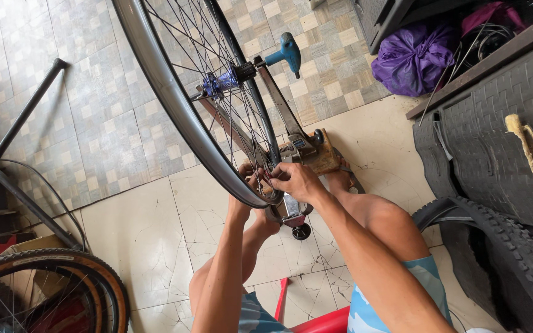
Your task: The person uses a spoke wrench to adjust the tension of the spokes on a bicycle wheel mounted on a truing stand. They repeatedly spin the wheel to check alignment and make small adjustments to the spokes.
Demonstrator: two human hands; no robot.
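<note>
A large grey metal bicycle wheel rim (174, 92), laced with thin spokes to a blue hub (217, 82), stood upright in a metal truing stand (291, 139) on the cracked cream floor tiles (149, 240). The rim carried no tyre, and the spokes looked fully laced, so the work seemed well along, at the stage of fine adjusting at the rim's lowest part; how much remained could not be judged.

The right hand (295, 180) rested at the bottom of the rim, fingers curled and pinched on something small at the spokes, too small to identify. The left hand (248, 179) came up behind the rim, fingers closed around its edge, partly hidden.

Around this, black knobby tyres (501, 160) were stacked on the right, very close to the person's knee, and a tan-walled wheel (44, 283) leaned at lower left. A purple plastic bag (411, 58) lay beyond. A teal-handled tool (286, 52) stuck out at the axle.
</note>
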